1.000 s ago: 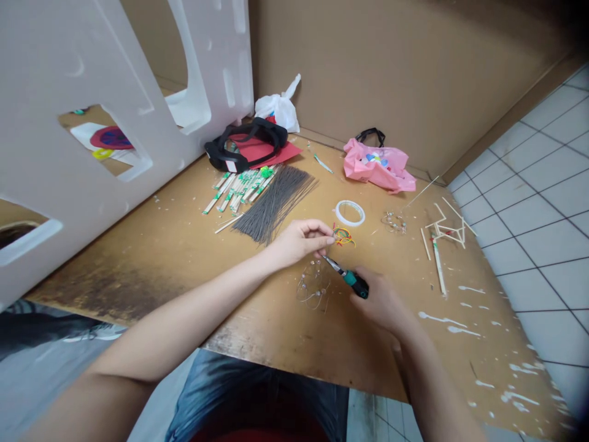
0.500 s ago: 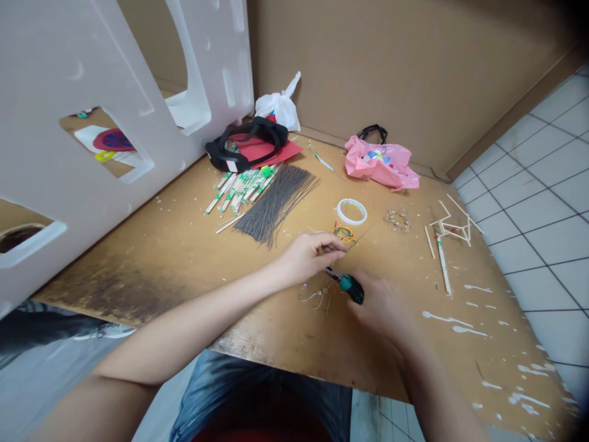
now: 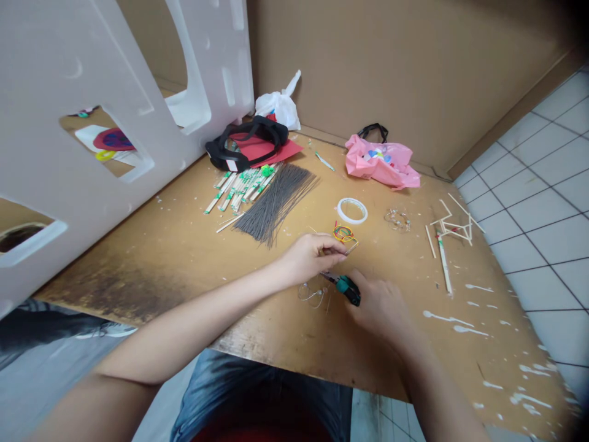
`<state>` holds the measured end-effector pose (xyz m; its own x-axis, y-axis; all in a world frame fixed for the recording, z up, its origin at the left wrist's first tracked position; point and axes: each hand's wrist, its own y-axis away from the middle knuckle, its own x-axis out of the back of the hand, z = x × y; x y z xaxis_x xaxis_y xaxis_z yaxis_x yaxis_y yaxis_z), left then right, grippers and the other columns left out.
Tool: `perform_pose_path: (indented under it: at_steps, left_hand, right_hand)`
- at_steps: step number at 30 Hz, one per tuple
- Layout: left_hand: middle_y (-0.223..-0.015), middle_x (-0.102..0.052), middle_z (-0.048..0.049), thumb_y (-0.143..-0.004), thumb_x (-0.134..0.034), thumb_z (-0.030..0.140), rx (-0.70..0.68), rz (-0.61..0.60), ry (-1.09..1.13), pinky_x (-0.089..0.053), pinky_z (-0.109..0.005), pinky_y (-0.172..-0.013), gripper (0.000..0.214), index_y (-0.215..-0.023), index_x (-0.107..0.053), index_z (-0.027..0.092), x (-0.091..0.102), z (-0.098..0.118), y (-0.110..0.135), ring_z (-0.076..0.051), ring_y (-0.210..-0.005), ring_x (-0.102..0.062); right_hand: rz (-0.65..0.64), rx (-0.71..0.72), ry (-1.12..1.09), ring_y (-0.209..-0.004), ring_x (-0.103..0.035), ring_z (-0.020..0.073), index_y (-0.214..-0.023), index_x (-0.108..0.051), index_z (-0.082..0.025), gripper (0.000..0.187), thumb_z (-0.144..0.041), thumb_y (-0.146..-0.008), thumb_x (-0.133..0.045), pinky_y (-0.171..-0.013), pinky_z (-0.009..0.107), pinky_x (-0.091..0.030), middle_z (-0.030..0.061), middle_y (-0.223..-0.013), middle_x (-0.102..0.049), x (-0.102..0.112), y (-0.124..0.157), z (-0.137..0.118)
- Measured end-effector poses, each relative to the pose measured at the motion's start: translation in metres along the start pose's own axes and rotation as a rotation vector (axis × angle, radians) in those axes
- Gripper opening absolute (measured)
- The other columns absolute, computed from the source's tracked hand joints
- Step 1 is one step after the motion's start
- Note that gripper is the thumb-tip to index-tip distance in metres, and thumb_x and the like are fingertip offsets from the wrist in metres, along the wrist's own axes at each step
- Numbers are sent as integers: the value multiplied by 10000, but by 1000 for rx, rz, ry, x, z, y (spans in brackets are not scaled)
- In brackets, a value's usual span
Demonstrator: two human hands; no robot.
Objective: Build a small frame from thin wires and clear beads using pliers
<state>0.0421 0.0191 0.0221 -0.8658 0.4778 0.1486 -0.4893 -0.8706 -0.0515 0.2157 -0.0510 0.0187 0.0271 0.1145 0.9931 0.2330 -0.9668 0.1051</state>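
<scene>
My left hand is closed in a pinch on a thin wire piece just in front of a small heap of coloured rubber bands. My right hand grips small pliers with a teal handle; their jaws point left toward the left fingertips. A bent clear-wire shape lies on the wooden table under both hands.
A bundle of thin grey wires and wrapped chopsticks lie behind. A tape roll, a pink bag, a black strap on red paper, a stick frame and white foam panels surround the spot.
Both hands have drawn closer together. The pliers have tilted lower and slid left under the left fingertips. The view has shifted slightly.
</scene>
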Motion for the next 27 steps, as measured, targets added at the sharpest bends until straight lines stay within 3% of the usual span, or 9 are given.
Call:
perform_pose_path:
  at_steps: [8,18,27]
  left_hand:
    - [-660,-617,10,-752,-614,181,69,-98,38,-442,-188,-520,111,-827,-668,122,-1,-4,-1,-69,-517,-539]
    - [-773,-676,-21,-810,-567,204,-211,-152,-469,-427,-207,-656,130,-822,-688,157,-4,-8,2,-110,-704,-593]
    - [-816,-651,-43,-855,-474,186,-319,-207,-849,-419,-249,-674,189,-833,-661,160,-14,-9,7,-154,-766,-597]
  right_hand:
    - [-9,7,7,-659,-590,183,-895,-559,-218,148,-270,-771,-498,-530,286,-176,48,-834,-670,0,1,-3]
    - [34,3,96,-711,-610,188,-937,-578,-216,191,-229,-758,-512,-534,289,-215,48,-850,-665,1,3,-7]
    - [70,17,172,-696,-585,197,-917,-587,-203,189,-183,-745,-510,-539,287,-221,61,-829,-652,0,6,-12]
